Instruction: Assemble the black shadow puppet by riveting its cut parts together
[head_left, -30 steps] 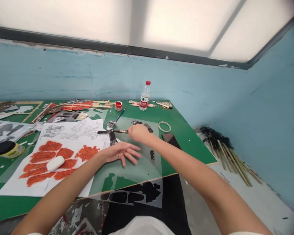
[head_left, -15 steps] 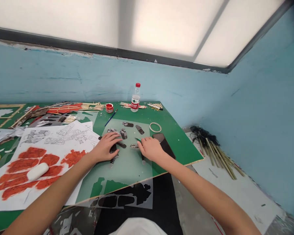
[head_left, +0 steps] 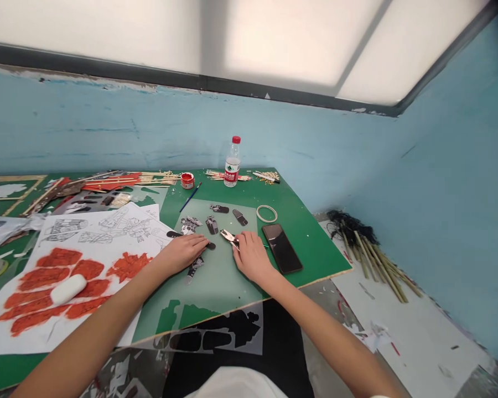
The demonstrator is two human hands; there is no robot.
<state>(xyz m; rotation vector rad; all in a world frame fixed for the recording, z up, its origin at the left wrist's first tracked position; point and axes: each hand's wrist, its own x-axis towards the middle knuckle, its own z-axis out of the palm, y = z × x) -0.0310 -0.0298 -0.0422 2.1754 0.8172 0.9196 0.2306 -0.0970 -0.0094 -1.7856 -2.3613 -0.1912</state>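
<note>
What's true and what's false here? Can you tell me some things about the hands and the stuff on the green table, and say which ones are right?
1. The water bottle has a red cap. True.
2. The phone lies to the left of everything else. False: it lies just right of the right hand.
3. The left hand rests on dark cut-out pieces. True.
4. The little paint pot holds blue paint. False: the paint is red.
5. The white lump lies on the paper with red patches. True.
</note>
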